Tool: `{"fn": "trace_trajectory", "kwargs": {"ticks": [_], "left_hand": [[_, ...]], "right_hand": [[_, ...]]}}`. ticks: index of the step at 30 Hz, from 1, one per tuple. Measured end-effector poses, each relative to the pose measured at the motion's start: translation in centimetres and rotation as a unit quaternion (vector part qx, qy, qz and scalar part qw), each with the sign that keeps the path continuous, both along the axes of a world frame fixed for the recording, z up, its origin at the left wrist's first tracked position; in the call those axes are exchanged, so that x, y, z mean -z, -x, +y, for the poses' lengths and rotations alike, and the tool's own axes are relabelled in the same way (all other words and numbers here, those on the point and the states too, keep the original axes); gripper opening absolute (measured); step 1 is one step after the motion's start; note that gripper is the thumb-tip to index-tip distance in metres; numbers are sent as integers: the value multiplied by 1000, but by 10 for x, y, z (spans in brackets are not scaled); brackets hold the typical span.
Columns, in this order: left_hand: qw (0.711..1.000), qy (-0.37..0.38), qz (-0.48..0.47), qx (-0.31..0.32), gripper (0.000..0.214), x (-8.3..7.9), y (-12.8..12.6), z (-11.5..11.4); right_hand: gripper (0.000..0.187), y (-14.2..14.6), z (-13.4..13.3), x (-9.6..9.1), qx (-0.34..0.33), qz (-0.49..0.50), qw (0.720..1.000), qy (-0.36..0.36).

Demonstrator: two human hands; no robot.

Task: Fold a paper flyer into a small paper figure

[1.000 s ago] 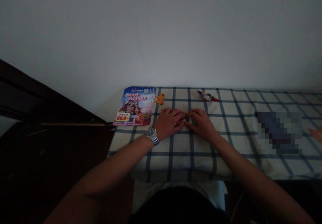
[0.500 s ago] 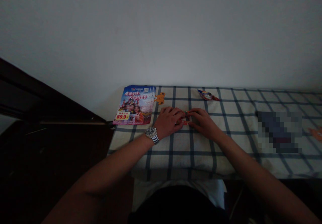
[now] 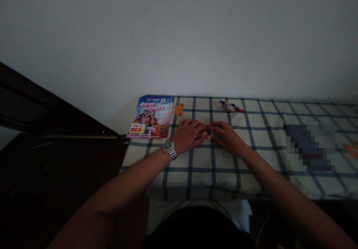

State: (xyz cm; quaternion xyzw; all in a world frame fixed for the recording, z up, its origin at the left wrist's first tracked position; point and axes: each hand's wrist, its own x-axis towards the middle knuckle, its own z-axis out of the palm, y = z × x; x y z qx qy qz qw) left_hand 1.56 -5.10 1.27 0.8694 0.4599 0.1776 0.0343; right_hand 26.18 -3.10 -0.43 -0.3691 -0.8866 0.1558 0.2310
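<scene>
My left hand (image 3: 187, 134), with a metal watch on its wrist, and my right hand (image 3: 227, 136) rest together on the checked cloth (image 3: 251, 159). Their fingertips meet and pinch a small red and white folded paper piece (image 3: 206, 134) between them. Most of the piece is hidden by the fingers. A stack of colourful flyers (image 3: 151, 116) lies to the left of my left hand. A small orange paper shape (image 3: 178, 109) sits by the flyers' right edge. A folded multicoloured paper piece (image 3: 230, 106) lies farther back on the cloth.
A white wall rises right behind the covered surface. Dark wooden furniture (image 3: 50, 129) fills the left side. A blurred-out dark patch (image 3: 310, 146) lies on the cloth at the right, with an orange shape (image 3: 352, 149) near the right edge.
Both hands have stayed in place, with only slight shifts of the fingers on the small paper piece. The view has tilted a little.
</scene>
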Motion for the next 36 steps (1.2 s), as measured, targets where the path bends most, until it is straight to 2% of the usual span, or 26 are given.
{"fn": "trace_trajectory", "kwargs": {"ticks": [14, 23, 36], "left_hand": [[1000, -5, -7, 0, 30, 1, 1, 0], [1000, -1, -9, 5, 29, 2, 1, 1], [999, -4, -25, 20, 30, 0, 3, 0]], "right_hand": [[40, -2, 3, 1, -11, -4, 1000, -4], [43, -1, -5, 0, -5, -11, 1000, -25], [37, 3, -7, -7, -2, -19, 999, -38]]}}
